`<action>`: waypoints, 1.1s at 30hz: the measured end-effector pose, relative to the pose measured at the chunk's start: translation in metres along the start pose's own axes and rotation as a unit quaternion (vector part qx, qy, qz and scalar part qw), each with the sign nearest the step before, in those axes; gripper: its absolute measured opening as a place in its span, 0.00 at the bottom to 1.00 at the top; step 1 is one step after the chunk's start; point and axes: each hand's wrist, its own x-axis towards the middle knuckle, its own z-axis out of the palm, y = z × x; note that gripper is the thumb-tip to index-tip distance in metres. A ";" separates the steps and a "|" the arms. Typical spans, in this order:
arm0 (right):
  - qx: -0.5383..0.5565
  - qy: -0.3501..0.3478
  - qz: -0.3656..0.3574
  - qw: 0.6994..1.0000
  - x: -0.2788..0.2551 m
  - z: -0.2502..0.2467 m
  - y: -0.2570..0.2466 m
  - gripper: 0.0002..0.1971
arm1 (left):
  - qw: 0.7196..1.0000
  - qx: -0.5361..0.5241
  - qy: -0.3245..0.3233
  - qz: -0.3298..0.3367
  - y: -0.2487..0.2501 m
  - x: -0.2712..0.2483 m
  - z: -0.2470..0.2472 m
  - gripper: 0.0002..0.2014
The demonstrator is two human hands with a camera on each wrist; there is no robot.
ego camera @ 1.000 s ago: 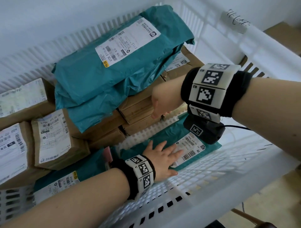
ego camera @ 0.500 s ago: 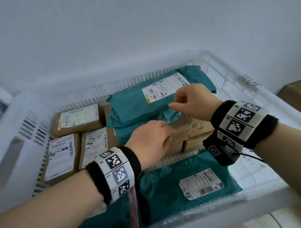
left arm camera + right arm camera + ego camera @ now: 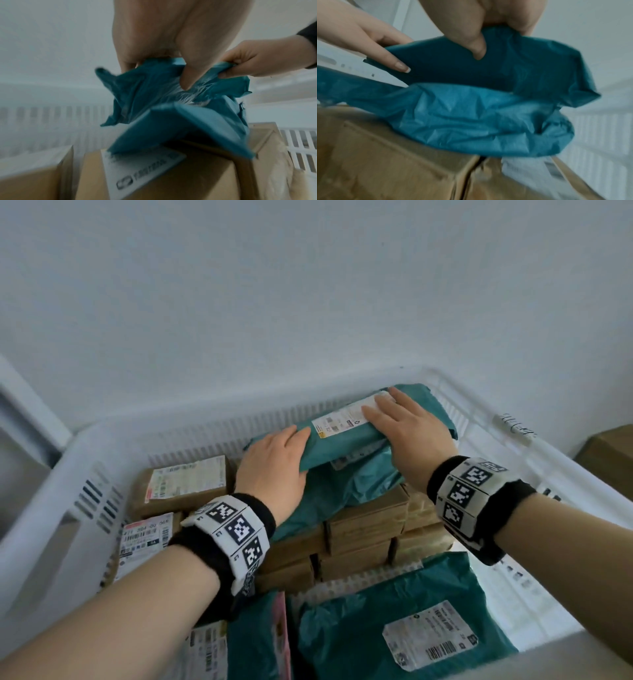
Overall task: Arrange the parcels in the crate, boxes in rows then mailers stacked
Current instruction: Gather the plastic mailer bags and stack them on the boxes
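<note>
My left hand and my right hand both grip the top teal mailer, one at each end, at the far right of the white crate. In the head view my fingers lie over its top. Only the wrist views show my thumbs curled under it, and that it is raised a little from the lower teal mailer, which rests on the brown boxes. Another mailer lies near me.
</note>
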 end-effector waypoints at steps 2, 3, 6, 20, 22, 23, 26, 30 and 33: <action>0.007 0.061 -0.017 0.998 -0.003 -0.005 0.001 0.29 | 1.000 0.003 0.015 0.008 0.000 0.000 -0.013 0.29; 0.003 0.082 -0.021 0.996 -0.004 -0.011 0.001 0.27 | 1.000 0.005 0.022 0.015 0.001 -0.002 -0.020 0.29; -0.016 0.091 -0.038 0.995 -0.010 -0.038 -0.004 0.20 | 0.998 -0.014 0.038 0.046 0.009 -0.011 -0.044 0.28; -0.037 -0.296 -0.019 0.954 -0.063 -0.103 -0.020 0.21 | 0.982 -0.079 -0.070 0.154 0.054 -0.063 -0.071 0.21; -0.050 -0.350 -0.020 0.935 -0.063 -0.094 -0.021 0.22 | 0.977 -0.098 -0.106 0.157 0.054 -0.064 -0.057 0.20; -0.065 -0.375 -0.028 0.924 -0.062 -0.087 -0.021 0.20 | 0.975 -0.097 -0.122 0.159 0.052 -0.064 -0.048 0.20; -0.110 -0.457 -0.057 0.881 -0.058 -0.062 -0.022 0.18 | 0.965 -0.098 -0.180 0.164 0.047 -0.059 -0.020 0.20; -0.167 -0.530 -0.087 0.827 -0.055 -0.027 -0.025 0.16 | 0.953 -0.078 -0.237 0.170 0.045 -0.055 0.015 0.22; -0.177 -0.562 -0.096 0.802 -0.052 -0.005 -0.026 0.20 | 0.953 -0.026 -0.243 0.177 0.049 -0.058 0.040 0.26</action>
